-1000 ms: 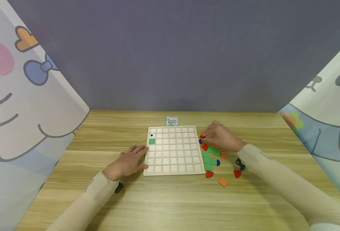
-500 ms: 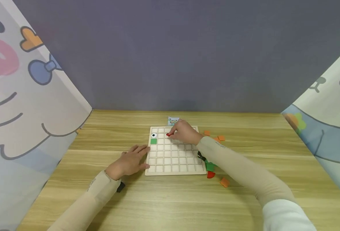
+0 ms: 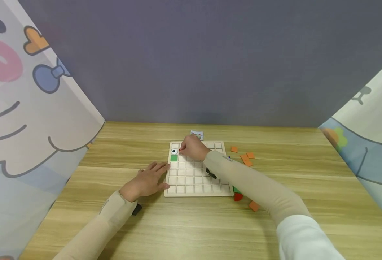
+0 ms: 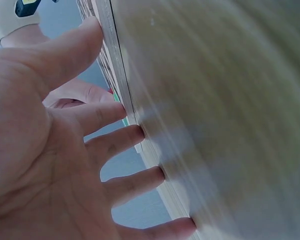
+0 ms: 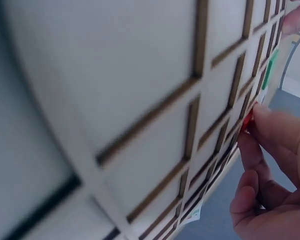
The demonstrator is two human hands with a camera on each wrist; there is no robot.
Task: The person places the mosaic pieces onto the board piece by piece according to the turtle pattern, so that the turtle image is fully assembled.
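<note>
Pale wooden gridded board (image 3: 189,180), right fingers (image 5: 280,124) pinching small red piece (image 5: 247,120), left fingers (image 4: 115,142) spread, touching the board

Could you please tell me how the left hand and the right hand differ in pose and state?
The left hand has its fingers spread, while the right hand has its fingers curled.
The left hand rests at the left edge of the gridded board, while the right hand is over the board's far part.
The left hand holds nothing, whereas the right hand pinches a small red piece.
Both hands are bare.
</note>
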